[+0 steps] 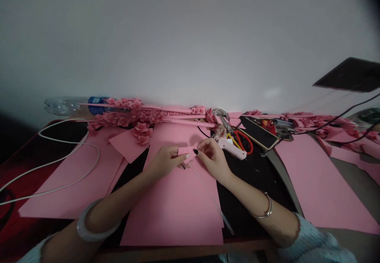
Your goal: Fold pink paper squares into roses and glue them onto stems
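Above the middle pink sheet (175, 211), my left hand (166, 160) is closed, pinching the left side of a small folded pink paper (187, 155). The fingers of my right hand (211, 158) close on the right side of the same paper, thumb on top. A thin clear stick (211, 197) slants from below the folded paper down toward the table's front edge. Just left of my hands, a folded pink flower (142, 133) lies near a square pink sheet (126, 144).
Pink paper flowers (127, 117) and a plastic bottle (67, 106) line the wall. Scissors (245, 142), a glue gun (233, 149) and a phone (259, 132) lie right of centre. A white cable (68, 141) loops at left. More pink sheets (323, 188) lie at right.
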Available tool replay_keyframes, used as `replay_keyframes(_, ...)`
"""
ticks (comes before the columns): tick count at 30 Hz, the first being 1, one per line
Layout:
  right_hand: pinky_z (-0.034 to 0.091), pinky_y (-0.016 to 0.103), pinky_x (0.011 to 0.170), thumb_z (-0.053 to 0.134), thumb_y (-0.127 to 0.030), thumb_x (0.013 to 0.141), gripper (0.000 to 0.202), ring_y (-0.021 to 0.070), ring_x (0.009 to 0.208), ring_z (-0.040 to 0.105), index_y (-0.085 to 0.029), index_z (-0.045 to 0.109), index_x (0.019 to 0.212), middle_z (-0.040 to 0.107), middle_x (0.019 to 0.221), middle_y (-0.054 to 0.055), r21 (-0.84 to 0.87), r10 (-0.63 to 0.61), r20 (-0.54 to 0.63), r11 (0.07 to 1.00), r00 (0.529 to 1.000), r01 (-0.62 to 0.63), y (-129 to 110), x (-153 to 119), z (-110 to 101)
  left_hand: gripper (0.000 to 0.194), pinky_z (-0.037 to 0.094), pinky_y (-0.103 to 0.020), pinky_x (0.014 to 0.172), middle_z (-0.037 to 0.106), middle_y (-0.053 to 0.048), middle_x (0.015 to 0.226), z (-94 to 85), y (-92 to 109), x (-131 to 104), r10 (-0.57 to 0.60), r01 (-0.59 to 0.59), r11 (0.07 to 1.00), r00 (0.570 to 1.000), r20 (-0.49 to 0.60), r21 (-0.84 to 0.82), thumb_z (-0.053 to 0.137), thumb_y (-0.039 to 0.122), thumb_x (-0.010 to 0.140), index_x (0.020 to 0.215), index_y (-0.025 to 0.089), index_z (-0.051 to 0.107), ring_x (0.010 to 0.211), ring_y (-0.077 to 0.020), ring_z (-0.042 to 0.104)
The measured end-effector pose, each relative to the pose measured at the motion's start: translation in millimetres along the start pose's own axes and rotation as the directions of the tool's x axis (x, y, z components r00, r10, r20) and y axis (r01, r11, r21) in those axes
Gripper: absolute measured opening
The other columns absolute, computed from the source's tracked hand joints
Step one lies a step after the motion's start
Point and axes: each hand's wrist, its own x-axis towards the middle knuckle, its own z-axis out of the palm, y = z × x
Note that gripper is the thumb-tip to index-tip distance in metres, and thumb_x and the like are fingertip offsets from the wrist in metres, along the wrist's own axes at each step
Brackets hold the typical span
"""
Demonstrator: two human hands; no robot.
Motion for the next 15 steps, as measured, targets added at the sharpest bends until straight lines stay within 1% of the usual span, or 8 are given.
replay_keyframes(1, 0.044, 0.027, 0.064, 0.059, -0.019, 0.083, 0.005, 0.0152, 0.071, 0.053, -0.02, 0.055, 0.086, 0.057, 0.084, 0.003, -0.027, -0.057, -0.019, 0.998, 0.998, 0.057, -1.5, -0.8, 0.0, 0.018, 0.057, -0.027, 0.061, 0.074, -0.005, 0.071, -0.1, -0.6, 0.2, 0.003, -0.003, 1.0, 1.0, -0.003, -0.014, 0.061, 0.026, 0.078, 0.082, 0.013, 0.073, 0.063, -0.0163, 0.068)
replay_keyframes(3, 0.046, 0.032, 0.075, 0.058, -0.016, 0.084, 0.007, 0.0191, 0.087, 0.057, -0.021, 0.059, 0.089, 0.058, 0.097, 0.006, -0.073, -0.159, -0.008, 0.985, 0.987, 0.158, -3.6, -2.2, -0.1, 0.017, 0.057, -0.027, 0.062, 0.074, -0.005, 0.07, -0.1, -1.0, 0.1, 0.011, -0.012, 1.0, 1.0, -0.009, -0.017, 0.062, 0.027, 0.079, 0.079, 0.013, 0.073, 0.063, -0.0166, 0.069)
replay_keyframes(5, 0.046, 0.036, 0.085, 0.058, -0.014, 0.084, 0.013, 0.0222, 0.1, 0.056, -0.022, 0.062, 0.093, 0.058, 0.104, 0.008, -0.102, -0.224, 0.013, 0.969, 0.974, 0.225, -4.7, -3.2, 0.5, 0.016, 0.057, -0.027, 0.062, 0.074, -0.005, 0.067, 0.2, 0.0, -0.8, 0.02, -0.019, 1.0, 1.0, -0.013, 0.009, 0.063, 0.026, 0.078, 0.073, 0.013, 0.072, 0.063, -0.0169, 0.069)
replay_keyframes(6, 0.045, 0.038, 0.087, 0.058, -0.013, 0.084, 0.015, 0.0228, 0.102, 0.056, -0.022, 0.062, 0.095, 0.058, 0.106, 0.008, -0.106, -0.24, 0.021, 0.965, 0.971, 0.24, -4.9, -3.6, 1.0, 0.016, 0.057, -0.026, 0.063, 0.074, -0.004, 0.066, 0.6, 0.8, -1.3, 0.026, -0.025, 0.999, 1.0, -0.017, 0.024, 0.064, 0.026, 0.078, 0.071, 0.014, 0.071, 0.063, -0.017, 0.069)
replay_keyframes(8, 0.045, 0.038, 0.088, 0.059, -0.012, 0.083, 0.017, 0.0227, 0.102, 0.057, -0.022, 0.063, 0.096, 0.058, 0.106, 0.008, -0.106, -0.246, 0.031, 0.963, 0.969, 0.248, -5.0, -4.0, 2.2, 0.015, 0.057, -0.026, 0.062, 0.073, -0.004, 0.065, 1.7, 2.6, -2.0, 0.035, -0.034, 0.998, 0.999, -0.022, 0.046, 0.064, 0.025, 0.077, 0.07, 0.014, 0.071, 0.063, -0.0173, 0.069)
replay_keyframes(10, 0.047, 0.036, 0.083, 0.059, -0.011, 0.083, 0.017, 0.022, 0.1, 0.057, -0.022, 0.063, 0.095, 0.058, 0.105, 0.008, -0.1, -0.234, 0.027, 0.967, 0.972, 0.236, -4.8, -4.3, 3.0, 0.014, 0.056, -0.026, 0.062, 0.073, -0.004, 0.064, 3.1, 3.6, -2.2, 0.037, -0.036, 0.998, 0.999, -0.013, 0.054, 0.063, 0.024, 0.077, 0.071, 0.014, 0.071, 0.063, -0.0174, 0.068)
replay_keyframes(13, 0.048, 0.031, 0.074, 0.061, -0.011, 0.083, 0.013, 0.0207, 0.096, 0.058, -0.022, 0.063, 0.091, 0.058, 0.105, 0.008, -0.08, -0.215, 0.011, 0.973, 0.977, 0.215, -4.4, -5.0, 3.3, 0.014, 0.055, -0.026, 0.061, 0.072, -0.003, 0.065, 4.8, 4.4, -1.9, 0.017, -0.017, 0.999, 1.0, 0.012, 0.042, 0.061, 0.021, 0.077, 0.068, 0.014, 0.07, 0.063, -0.0171, 0.068)
replay_keyframes(15, 0.048, 0.032, 0.075, 0.062, -0.011, 0.082, 0.012, 0.0206, 0.096, 0.058, -0.022, 0.064, 0.088, 0.058, 0.104, 0.007, -0.061, -0.218, 0.005, 0.974, 0.976, 0.218, -4.9, -5.8, 3.5, 0.013, 0.054, -0.025, 0.061, 0.072, -0.003, 0.064, 5.6, 5.4, -2.2, 0.0, -0.001, 0.999, 1.0, 0.026, 0.032, 0.061, 0.019, 0.076, 0.066, 0.014, 0.069, 0.062, -0.0163, 0.067)
